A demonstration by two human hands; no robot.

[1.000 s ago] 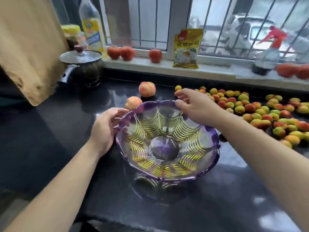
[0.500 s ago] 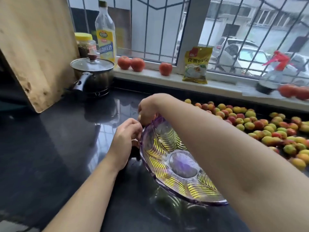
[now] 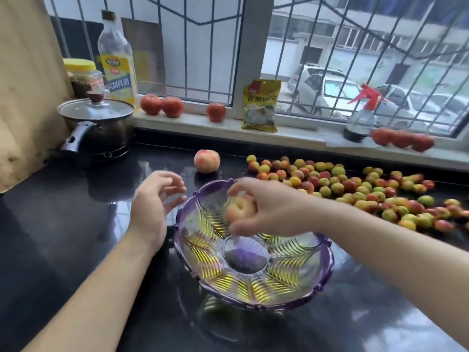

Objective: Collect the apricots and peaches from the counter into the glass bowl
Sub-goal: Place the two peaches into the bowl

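Peach point(image 3: 239, 208) gripped in right hand point(image 3: 269, 209), fingers curled round it, held over far side of glass bowl point(image 3: 253, 290), not touching bowl floor. Slight motion blur on hand and fruit. Bowl itself: purple rim, leaf pattern, sitting on black counter point(image 3: 63, 224), nothing lying inside. Left hand point(image 3: 152, 207) just beside bowl's left rim, fingers loosely spread and half curled, holding nothing; contact with rim cannot tell. Second peach point(image 3: 206, 160) on counter behind bowl, apart from it. Apricots point(image 3: 355, 189) scattered in a wide patch right of bowl, reaching toward right edge of view. Further out: lidded pot point(image 3: 97, 125) at back left, wooden board point(image 3: 28, 85) leaning at far left. On windowsill point(image 3: 291, 138): oil bottle point(image 3: 118, 59), yellow-capped jar point(image 3: 82, 76), tomatoes point(image 3: 162, 105), yellow packet point(image 3: 261, 105), spray bottle point(image 3: 360, 118).
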